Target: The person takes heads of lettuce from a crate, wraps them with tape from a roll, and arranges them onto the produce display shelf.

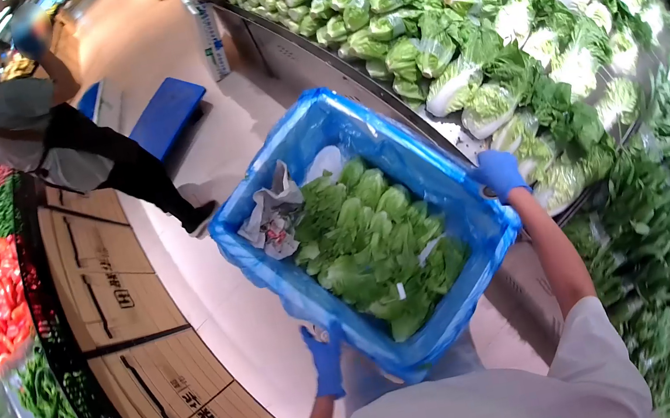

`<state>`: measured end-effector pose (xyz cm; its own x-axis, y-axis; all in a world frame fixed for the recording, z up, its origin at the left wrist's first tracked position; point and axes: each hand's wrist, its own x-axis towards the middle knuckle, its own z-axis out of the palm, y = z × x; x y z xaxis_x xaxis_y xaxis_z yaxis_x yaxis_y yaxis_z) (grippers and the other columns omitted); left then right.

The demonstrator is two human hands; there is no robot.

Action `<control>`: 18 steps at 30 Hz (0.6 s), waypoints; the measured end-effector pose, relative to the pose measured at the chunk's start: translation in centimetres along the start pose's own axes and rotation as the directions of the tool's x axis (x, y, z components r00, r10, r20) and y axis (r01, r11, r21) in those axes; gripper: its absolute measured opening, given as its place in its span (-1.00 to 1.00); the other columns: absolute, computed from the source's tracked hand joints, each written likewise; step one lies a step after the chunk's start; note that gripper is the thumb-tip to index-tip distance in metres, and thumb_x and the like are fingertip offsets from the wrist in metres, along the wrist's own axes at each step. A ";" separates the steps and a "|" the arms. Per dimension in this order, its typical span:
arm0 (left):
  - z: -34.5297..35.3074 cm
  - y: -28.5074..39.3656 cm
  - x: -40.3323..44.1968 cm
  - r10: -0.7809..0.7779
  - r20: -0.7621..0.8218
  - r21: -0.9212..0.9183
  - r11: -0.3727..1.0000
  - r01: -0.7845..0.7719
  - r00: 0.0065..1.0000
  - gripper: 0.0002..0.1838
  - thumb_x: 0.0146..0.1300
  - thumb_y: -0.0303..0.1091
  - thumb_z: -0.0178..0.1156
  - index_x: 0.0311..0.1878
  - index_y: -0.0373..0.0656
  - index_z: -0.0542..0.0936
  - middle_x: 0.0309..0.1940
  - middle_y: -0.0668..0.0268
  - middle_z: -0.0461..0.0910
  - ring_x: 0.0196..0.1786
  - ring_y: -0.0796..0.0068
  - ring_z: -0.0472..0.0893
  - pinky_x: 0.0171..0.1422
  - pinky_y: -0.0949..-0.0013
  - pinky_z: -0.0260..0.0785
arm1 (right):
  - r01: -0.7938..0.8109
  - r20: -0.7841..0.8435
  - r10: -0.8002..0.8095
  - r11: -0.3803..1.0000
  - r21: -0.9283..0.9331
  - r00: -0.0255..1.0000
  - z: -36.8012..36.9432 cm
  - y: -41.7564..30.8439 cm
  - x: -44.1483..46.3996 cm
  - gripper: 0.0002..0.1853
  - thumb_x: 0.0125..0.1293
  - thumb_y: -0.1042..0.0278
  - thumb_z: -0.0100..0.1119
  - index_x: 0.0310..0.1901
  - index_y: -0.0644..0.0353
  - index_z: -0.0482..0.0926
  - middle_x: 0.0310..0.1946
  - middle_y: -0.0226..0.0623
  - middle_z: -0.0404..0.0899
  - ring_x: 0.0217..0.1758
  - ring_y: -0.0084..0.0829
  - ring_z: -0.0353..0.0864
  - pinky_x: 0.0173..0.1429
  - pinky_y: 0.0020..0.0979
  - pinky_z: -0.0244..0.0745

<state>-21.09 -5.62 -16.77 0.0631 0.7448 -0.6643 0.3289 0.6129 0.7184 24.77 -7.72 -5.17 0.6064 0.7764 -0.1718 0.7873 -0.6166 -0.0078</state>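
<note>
A blue crate point(482, 248) lined with blue plastic stands in front of my body, tilted in the view. Leafy green lettuce point(366, 235) fills much of it, and a crumpled printed bag point(272, 215) lies at its left end. My right hand point(499, 174), in a blue glove, is closed on the crate's right rim beside the cabbage display. At the lower left side of the crate is my left hand point(325, 359), also gloved in blue, with its fingers apart near the rim; I see nothing held in it.
Cabbages point(433, 51) are heaped on a display along the right, with dark leafy greens point(660, 243) nearer me. A person point(66, 134) stands at the upper left near a blue platform point(169, 117). Red peppers point(4, 304) lie on the left stand above cardboard boxes point(112, 277).
</note>
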 end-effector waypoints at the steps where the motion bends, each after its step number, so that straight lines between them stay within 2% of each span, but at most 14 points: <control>1: -2.4 0.5 2.4 0.217 -0.100 0.186 0.963 -0.196 0.971 -0.04 0.07 0.02 0.24 0.33 -0.33 -0.05 0.26 -0.12 0.09 0.31 0.05 0.17 0.30 0.20 0.11 | -0.073 -0.021 0.074 0.996 0.048 0.997 -0.3 0.1 -1.7 -0.67 -0.04 0.06 0.11 -0.45 0.19 0.60 -0.43 -0.02 0.58 -0.32 -0.06 0.58 -0.20 -0.21 0.48; 2: -5.0 1.2 4.1 0.433 -0.158 0.381 0.856 -0.350 0.888 -0.11 0.09 0.03 0.22 0.31 -0.34 0.05 0.27 -0.11 0.09 0.31 0.07 0.16 0.32 0.23 0.08 | -0.239 0.124 0.229 0.968 0.075 0.965 -2.6 -1.3 -3.8 -0.59 -0.01 -0.02 0.12 -0.39 0.22 0.61 -0.36 0.00 0.58 -0.27 -0.05 0.58 -0.18 -0.19 0.47; 4: -8.9 6.0 8.3 0.525 -0.161 0.474 0.784 -0.401 0.836 -0.14 0.09 0.04 0.21 0.28 -0.34 0.10 0.24 -0.13 0.12 0.30 -0.01 0.16 0.33 0.16 0.07 | -0.402 0.290 0.383 0.916 0.005 0.877 -3.8 -3.0 -7.6 -0.52 0.02 -0.10 0.13 -0.33 0.25 0.60 -0.30 0.02 0.58 -0.21 -0.09 0.59 -0.16 -0.20 0.46; 6: -10.6 11.3 12.9 0.691 -0.096 0.579 0.625 -0.524 0.717 -0.15 0.07 0.03 0.23 0.26 -0.34 0.13 0.21 -0.15 0.17 0.29 -0.06 0.16 0.31 0.10 0.08 | -0.440 0.289 0.386 0.885 0.153 0.876 -1.5 -2.9 -12.2 -0.48 0.03 -0.15 0.14 -0.28 0.25 0.60 -0.27 0.01 0.59 -0.19 -0.14 0.61 -0.15 -0.22 0.45; 7: -10.8 13.5 15.3 0.743 -0.043 0.608 0.550 -0.573 0.668 -0.15 0.06 0.06 0.23 0.25 -0.34 0.15 0.21 -0.16 0.16 0.29 -0.07 0.16 0.31 0.10 0.08 | -0.555 0.416 0.469 0.825 0.111 0.780 -0.3 -3.3 -13.9 -0.47 0.03 -0.16 0.15 -0.26 0.24 0.60 -0.26 0.00 0.59 -0.18 -0.15 0.61 -0.13 -0.23 0.45; 8: -10.6 15.9 17.5 0.740 -0.002 0.620 0.529 -0.580 0.673 -0.14 0.05 0.10 0.21 0.26 -0.32 0.17 0.23 -0.16 0.13 0.29 -0.07 0.16 0.31 0.09 0.07 | -0.656 0.529 0.534 0.752 0.060 0.660 1.0 -3.6 -15.3 -0.46 0.03 -0.17 0.16 -0.24 0.23 0.60 -0.26 -0.02 0.60 -0.18 -0.17 0.61 -0.12 -0.23 0.44; 10: -9.2 20.2 21.1 0.772 0.122 0.666 0.402 -0.629 0.623 -0.14 0.05 0.15 0.16 0.27 -0.28 0.17 0.24 -0.15 0.14 0.30 -0.06 0.16 0.31 0.08 0.07 | -0.780 0.677 0.511 0.607 0.154 0.531 2.7 -5.0 -17.5 -0.43 0.00 -0.19 0.19 -0.19 0.21 0.60 -0.23 -0.06 0.60 -0.15 -0.18 0.60 -0.07 -0.25 0.43; 12: -6.3 22.7 24.3 0.780 0.184 0.711 0.315 -0.629 0.598 -0.15 0.03 0.14 0.17 0.26 -0.27 0.20 0.23 -0.12 0.17 0.29 -0.06 0.18 0.30 0.12 0.08 | -0.735 0.636 0.375 0.421 0.531 0.674 11.3 -2.9 -19.6 -0.42 -0.03 -0.20 0.21 -0.19 0.20 0.60 -0.23 -0.08 0.61 -0.17 -0.20 0.61 -0.10 -0.27 0.45; 13: -5.1 23.8 25.3 0.773 0.236 0.766 0.225 -0.602 0.589 -0.16 0.02 0.13 0.19 0.25 -0.26 0.22 0.22 -0.09 0.20 0.28 -0.05 0.20 0.30 0.16 0.09 | -0.739 0.632 0.387 0.403 0.540 0.672 11.3 -3.3 -19.2 -0.42 -0.03 -0.20 0.21 -0.19 0.20 0.60 -0.23 -0.08 0.61 -0.17 -0.20 0.61 -0.10 -0.27 0.45; 14: -4.0 24.9 25.6 0.775 0.261 0.761 0.201 -0.616 0.575 -0.16 0.02 0.13 0.19 0.25 -0.26 0.22 0.22 -0.09 0.20 0.28 -0.05 0.20 0.30 0.16 0.09 | -0.764 0.622 0.459 0.495 0.413 0.634 11.0 -4.6 -18.7 -0.44 -0.04 -0.16 0.23 -0.19 0.21 0.60 -0.23 -0.09 0.61 -0.18 -0.20 0.61 -0.11 -0.27 0.46; 15: -2.8 26.1 25.7 0.685 0.285 0.798 0.218 -0.562 0.670 -0.18 0.01 0.16 0.16 0.21 -0.25 0.27 0.16 -0.06 0.28 0.23 -0.01 0.28 0.26 0.18 0.14 | -0.779 0.605 0.528 0.564 0.275 0.596 10.2 -5.8 -18.3 -0.46 -0.04 -0.12 0.24 -0.19 0.21 0.60 -0.24 -0.10 0.61 -0.18 -0.21 0.62 -0.12 -0.27 0.46; 16: -1.9 27.3 25.8 0.585 0.300 0.836 0.219 -0.503 0.754 -0.20 0.00 0.19 0.14 0.17 -0.24 0.32 0.10 -0.04 0.36 0.17 0.03 0.35 0.21 0.19 0.19 | -0.796 0.614 0.534 0.532 0.291 0.581 8.9 -6.7 -18.2 -0.46 -0.04 -0.12 0.24 -0.19 0.21 0.60 -0.24 -0.10 0.61 -0.18 -0.21 0.62 -0.12 -0.27 0.46; 17: -1.8 28.0 26.5 0.583 0.330 0.838 0.180 -0.515 0.742 -0.20 0.00 0.19 0.14 0.17 -0.24 0.32 0.10 -0.04 0.36 0.17 0.03 0.35 0.21 0.19 0.19 | -0.807 0.619 0.546 0.522 0.275 0.564 6.6 -7.4 -18.4 -0.47 -0.05 -0.09 0.24 -0.18 0.21 0.60 -0.22 -0.11 0.61 -0.16 -0.21 0.61 -0.11 -0.26 0.46; 18: -1.7 28.0 28.9 0.547 0.357 0.818 0.208 -0.536 0.757 -0.25 0.01 0.17 0.14 0.12 -0.25 0.36 -0.01 -0.06 0.43 0.07 0.03 0.43 0.12 0.19 0.26 | -0.818 0.615 0.564 0.512 0.264 0.551 6.2 -7.8 -18.4 -0.47 -0.07 -0.06 0.24 -0.16 0.21 0.59 -0.20 -0.12 0.60 -0.14 -0.21 0.61 -0.10 -0.26 0.46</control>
<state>-11.66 33.53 -15.52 0.5640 0.8051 -0.1837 0.8056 -0.4874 0.3370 6.80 -17.96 -8.03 0.7093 0.0001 -0.7049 -0.1223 -0.9848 -0.1232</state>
